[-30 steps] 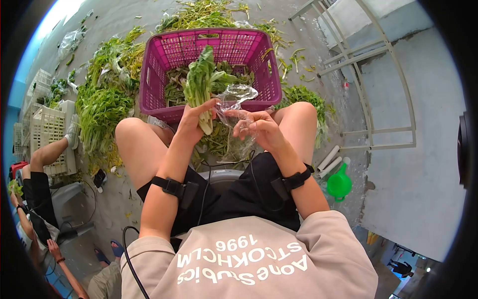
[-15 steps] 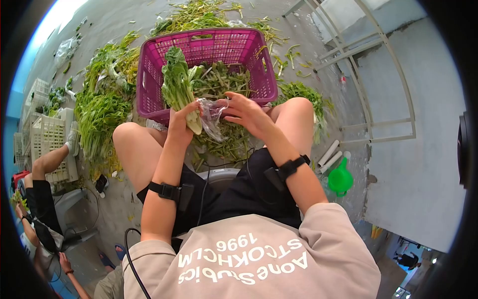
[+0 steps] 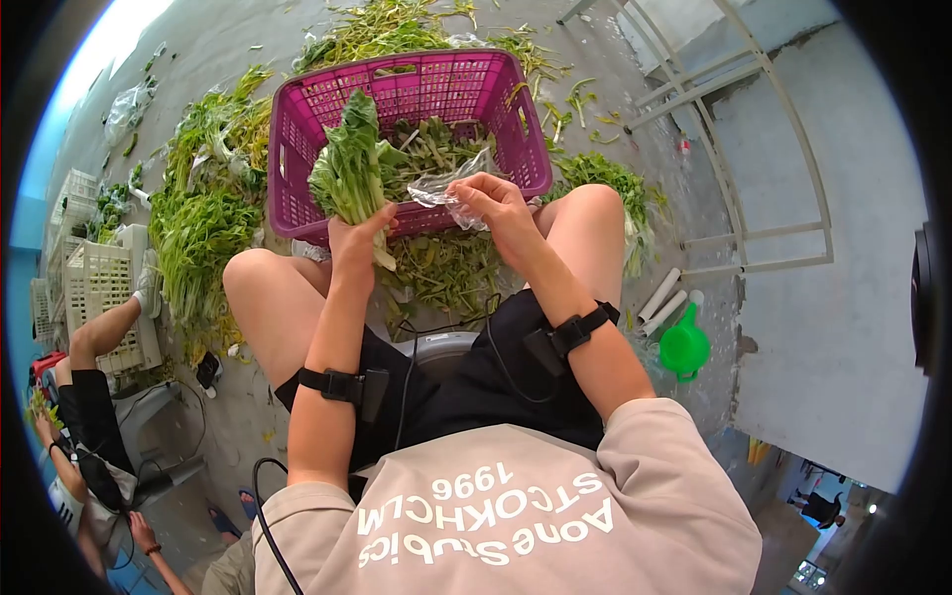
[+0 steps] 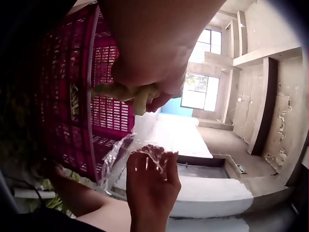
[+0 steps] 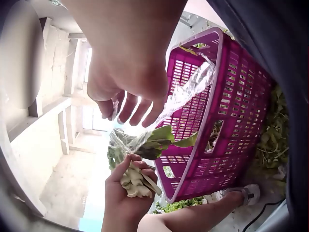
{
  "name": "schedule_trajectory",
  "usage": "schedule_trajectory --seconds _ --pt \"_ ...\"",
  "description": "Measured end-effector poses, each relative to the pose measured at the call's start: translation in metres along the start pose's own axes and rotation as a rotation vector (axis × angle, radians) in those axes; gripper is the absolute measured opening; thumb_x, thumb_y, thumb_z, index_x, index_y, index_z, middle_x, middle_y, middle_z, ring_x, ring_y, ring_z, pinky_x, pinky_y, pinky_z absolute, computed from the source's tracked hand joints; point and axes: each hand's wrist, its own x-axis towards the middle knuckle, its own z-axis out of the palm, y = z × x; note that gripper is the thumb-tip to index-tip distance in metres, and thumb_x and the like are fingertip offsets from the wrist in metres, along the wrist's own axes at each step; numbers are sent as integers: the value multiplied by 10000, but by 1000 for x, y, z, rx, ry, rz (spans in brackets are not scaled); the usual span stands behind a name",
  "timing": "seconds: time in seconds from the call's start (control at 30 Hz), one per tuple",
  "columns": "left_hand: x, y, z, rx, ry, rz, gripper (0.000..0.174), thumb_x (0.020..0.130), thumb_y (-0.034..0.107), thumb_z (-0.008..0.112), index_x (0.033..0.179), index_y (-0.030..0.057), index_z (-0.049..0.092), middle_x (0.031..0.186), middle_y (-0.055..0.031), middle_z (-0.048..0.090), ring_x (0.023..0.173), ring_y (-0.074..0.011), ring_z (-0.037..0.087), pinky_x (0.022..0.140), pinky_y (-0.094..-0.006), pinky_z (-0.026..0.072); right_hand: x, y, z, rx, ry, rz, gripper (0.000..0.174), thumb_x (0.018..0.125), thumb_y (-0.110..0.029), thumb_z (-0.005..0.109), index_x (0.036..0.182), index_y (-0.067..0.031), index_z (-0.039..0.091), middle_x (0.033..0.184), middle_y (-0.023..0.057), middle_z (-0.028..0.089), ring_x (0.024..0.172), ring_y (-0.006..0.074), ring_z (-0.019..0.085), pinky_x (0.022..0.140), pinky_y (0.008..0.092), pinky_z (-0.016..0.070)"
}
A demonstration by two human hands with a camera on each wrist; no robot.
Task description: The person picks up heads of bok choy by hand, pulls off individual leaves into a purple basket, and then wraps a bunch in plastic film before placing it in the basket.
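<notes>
My left hand [image 3: 355, 241] grips a bunch of leafy greens [image 3: 345, 171] near its pale stalk ends, its leaves pointing away over the near left corner of the purple crate [image 3: 286, 149]. Crumpled clear plastic film [image 3: 436, 188] trails from the fingertips of my right hand [image 3: 504, 213], which pinch it. In the right wrist view the film [image 5: 193, 82] stretches across the crate's mesh wall, just above the leaves. The cut stalk ends [image 5: 137, 186] stick out of the left fist there. In the left wrist view, the right fingers [image 4: 152, 179] bunch the film up.
Loose leaves [image 3: 451, 149] lie inside the crate, and trimmings [image 3: 446, 273] cover the floor between my legs. Piles of greens [image 3: 203, 213] lie at the left. A green funnel-like thing [image 3: 684, 347] and white tubes [image 3: 659, 302] sit right of my knee, near a metal frame [image 3: 714, 149].
The left hand has moved left with the greens. The film, earlier bunched between both hands, now hangs from the right hand alone, whose spread fingers have closed on it.
</notes>
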Motion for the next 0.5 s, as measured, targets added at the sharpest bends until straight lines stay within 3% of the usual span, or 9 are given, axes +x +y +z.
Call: schedule_trajectory --seconds 0.23,0.33,0.5 --pt "-11 18 9 95 -75 327 366 742 -25 812 1075 3 660 957 -80 699 805 -120 642 717 -271 520 -1 -5 -3 -77 -43 25 175 970 -193 656 939 -21 664 823 23 677 739 80 605 710 251 486" --pt "-15 18 11 55 -234 395 294 752 -38 803 1021 -22 683 957 -51 708 793 -110 644 744 -268 531 -1 -3 -1 -43 -53 10 174 978 -191 645 929 -25 660 814 30 685 703 77 602 675 242 483" --pt "-21 10 19 212 -257 397 313 762 -41 796 1052 -25 678 962 -60 719 829 -116 656 749 -268 539 -2 -3 0 -56 -96 42 196 985 -216 642 929 -29 659 839 29 709 656 62 593 617 224 477"
